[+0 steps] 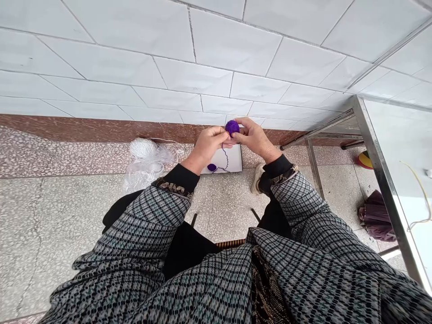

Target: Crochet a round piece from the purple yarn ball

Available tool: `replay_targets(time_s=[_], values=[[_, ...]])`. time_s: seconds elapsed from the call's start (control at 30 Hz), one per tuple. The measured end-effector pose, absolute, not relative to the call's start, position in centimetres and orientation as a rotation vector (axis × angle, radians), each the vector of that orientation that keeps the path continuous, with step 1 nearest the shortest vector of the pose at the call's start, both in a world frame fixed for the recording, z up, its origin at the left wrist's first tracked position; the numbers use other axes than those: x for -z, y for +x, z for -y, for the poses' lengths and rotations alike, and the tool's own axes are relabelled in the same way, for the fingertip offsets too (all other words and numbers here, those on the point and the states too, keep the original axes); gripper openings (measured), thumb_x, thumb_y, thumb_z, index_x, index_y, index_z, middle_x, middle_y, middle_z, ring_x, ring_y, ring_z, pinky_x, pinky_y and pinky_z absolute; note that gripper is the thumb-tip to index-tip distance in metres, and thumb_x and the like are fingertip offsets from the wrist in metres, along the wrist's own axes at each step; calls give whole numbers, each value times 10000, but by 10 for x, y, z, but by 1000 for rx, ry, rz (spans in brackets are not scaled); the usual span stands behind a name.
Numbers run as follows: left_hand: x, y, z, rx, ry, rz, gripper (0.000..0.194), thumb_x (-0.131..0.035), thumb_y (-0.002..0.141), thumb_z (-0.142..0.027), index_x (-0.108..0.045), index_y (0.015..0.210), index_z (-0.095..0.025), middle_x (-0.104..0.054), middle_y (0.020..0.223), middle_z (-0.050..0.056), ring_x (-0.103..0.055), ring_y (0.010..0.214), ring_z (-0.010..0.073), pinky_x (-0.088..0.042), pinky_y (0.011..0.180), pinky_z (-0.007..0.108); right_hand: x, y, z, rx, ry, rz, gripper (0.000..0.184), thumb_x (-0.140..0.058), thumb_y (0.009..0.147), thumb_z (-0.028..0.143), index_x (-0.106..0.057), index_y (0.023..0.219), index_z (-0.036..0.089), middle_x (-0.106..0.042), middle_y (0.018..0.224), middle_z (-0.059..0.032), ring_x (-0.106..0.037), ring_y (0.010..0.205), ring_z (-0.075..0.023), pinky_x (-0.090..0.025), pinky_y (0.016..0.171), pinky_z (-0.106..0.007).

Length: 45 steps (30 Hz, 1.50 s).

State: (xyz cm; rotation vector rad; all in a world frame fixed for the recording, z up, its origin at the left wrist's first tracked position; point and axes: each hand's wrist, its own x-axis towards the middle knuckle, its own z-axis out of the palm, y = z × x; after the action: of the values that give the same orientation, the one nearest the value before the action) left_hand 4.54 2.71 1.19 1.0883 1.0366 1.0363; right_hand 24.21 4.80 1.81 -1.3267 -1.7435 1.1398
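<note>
A small ball of purple yarn (232,127) is held up in front of me, between my two hands. My right hand (251,137) grips it from the right, thumb below and fingers over the top. On its left side, my left hand (213,143) is closed with thumb and fingers pinched together on the purple yarn strand. From there the strand (227,157) hangs in a wavy line into a shallow white tray (236,158) with a dark rim. In that tray lies a second, smaller purple yarn ball (211,167).
A white skein (143,147) and clear plastic bags (143,173) lie on the floor at left. The tiled wall (216,74) rises ahead. At right stands a metal-framed table (381,180), with a dark purple cloth item (377,216) and a yellow-red object (365,159) beneath.
</note>
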Motion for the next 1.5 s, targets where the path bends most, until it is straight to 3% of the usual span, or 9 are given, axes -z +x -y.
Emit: replay_targets(time_s=[0.13, 0.47, 0.63, 0.73, 0.87, 1.07, 1.17, 1.33, 1.5], values=[[-19, 33, -35, -1004, 1633, -1315, 129, -712, 923, -225, -710, 796, -203, -755, 827, 30, -688, 786, 190, -591, 808, 330, -33, 243, -42, -1151, -1465, 1981, 273, -729, 903, 114, -755, 1172, 148, -679, 902, -6, -570, 812, -151, -496, 783, -322], [-17, 33, -38, -1074, 1807, -1300, 163, -641, 951, -223, -801, 934, -193, -684, 688, 1, -579, 680, 173, -458, 672, 296, -39, 255, -46, -1639, -1296, 1554, 164, -756, 910, 133, -715, 1066, 158, -637, 776, 27, -524, 640, -89, -457, 586, -225], [-16, 39, -34, -1162, 1781, -1249, 176, -636, 946, -147, -796, 975, -215, -521, 595, -55, -418, 550, 137, -386, 599, 283, -34, 257, -48, -1815, -1141, 1374, 159, -780, 928, 232, -685, 1038, 168, -602, 713, 60, -470, 576, -61, -418, 535, -191], [-20, 38, -33, -1237, 1753, -1264, 198, -618, 982, -137, -794, 969, -226, -453, 581, -64, -382, 544, 139, -382, 604, 295, -36, 255, -47, -1836, -1207, 1454, 134, -764, 898, 170, -691, 1010, 163, -606, 685, 63, -468, 554, -62, -414, 515, -189], [-31, 32, -34, -1231, 1731, -1320, 188, -639, 981, -144, -800, 952, -236, -435, 570, -58, -421, 579, 156, -422, 657, 317, -43, 251, -42, -1760, -1263, 1599, 228, -740, 843, 81, -718, 1055, 161, -676, 787, 37, -517, 606, -73, -454, 549, -202], [-41, 30, -34, -1156, 1685, -1365, 197, -640, 986, -166, -819, 978, -249, -495, 606, -32, -500, 649, 190, -455, 731, 348, -41, 249, -40, -1684, -1246, 1606, 276, -786, 828, 128, -699, 1085, 173, -685, 883, 8, -550, 690, -100, -459, 580, -237], [-38, 32, -35, -1130, 1683, -1373, 188, -653, 985, -175, -828, 989, -244, -538, 631, -25, -532, 680, 198, -451, 752, 345, -35, 250, -43, -1697, -1131, 1520, 283, -845, 863, 243, -671, 1079, 188, -652, 863, 35, -504, 637, -72, -450, 581, -235], [-28, 39, -31, -1104, 1728, -1341, 213, -621, 1026, -226, -830, 1070, -224, -621, 699, -11, -542, 676, 193, -471, 761, 336, -26, 243, -44, -1770, -1003, 1262, 596, -1035, 763, 549, -610, 1030, 227, -599, 753, 80, -475, 577, -62, -458, 548, -219], [-21, 46, -31, -1032, 1859, -1298, 219, -683, 1014, -305, -821, 1160, -217, -739, 901, 42, -672, 917, 242, -535, 919, 351, -22, 229, -42, -1673, -1077, 1045, 622, -1041, 802, 564, -554, 1014, 240, -595, 698, 99, -548, 581, -74, -513, 573, -202]])
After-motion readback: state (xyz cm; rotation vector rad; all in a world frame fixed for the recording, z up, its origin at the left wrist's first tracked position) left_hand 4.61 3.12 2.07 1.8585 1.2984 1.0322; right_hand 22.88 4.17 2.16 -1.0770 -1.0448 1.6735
